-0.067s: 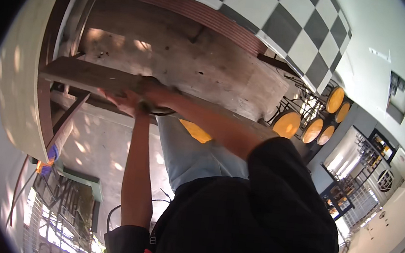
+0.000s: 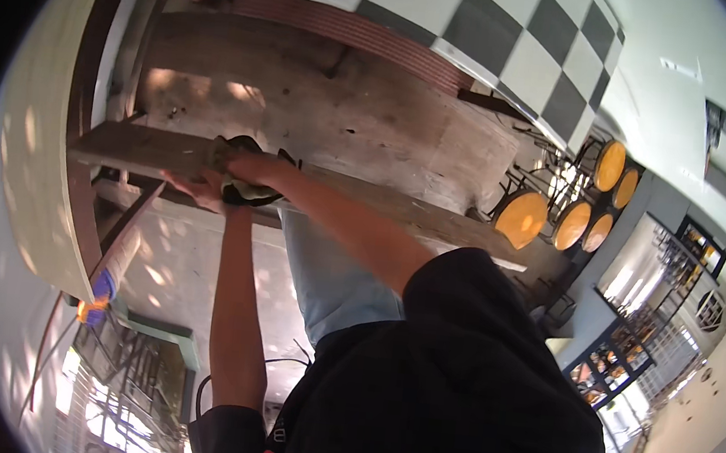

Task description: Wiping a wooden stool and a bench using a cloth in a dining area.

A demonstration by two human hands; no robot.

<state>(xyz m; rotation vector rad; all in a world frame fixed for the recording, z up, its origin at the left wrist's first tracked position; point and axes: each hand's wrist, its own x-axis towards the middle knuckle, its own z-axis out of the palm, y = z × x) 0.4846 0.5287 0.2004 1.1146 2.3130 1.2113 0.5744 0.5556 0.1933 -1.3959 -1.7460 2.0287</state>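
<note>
A long wooden plank (image 2: 375,194) runs across in front of me, worn and brownish-grey. Bunched on top of it lies a dark and greenish cloth (image 2: 242,190), partly hanging over the near edge. My right hand (image 2: 255,169) is closed on this cloth and presses it against the plank. Just to the left and nearer to me, my left hand (image 2: 200,189) rests at the plank's near edge with its fingers stretched out. The two hands are close together, and the cloth hides part of the left wrist.
A black-and-white checkered tabletop (image 2: 411,0) stands beyond a lower wooden board (image 2: 305,103). At the left is a pale panel (image 2: 38,108) with a dark frame. Several stools with round yellow seats (image 2: 521,219) stand to the right. A purple-and-orange wrapped bundle (image 2: 98,297) is at lower left.
My right hand has moved slightly left along the plank with the cloth, which shows more clearly. The left hand has shifted slightly left. The view has tilted a little.
</note>
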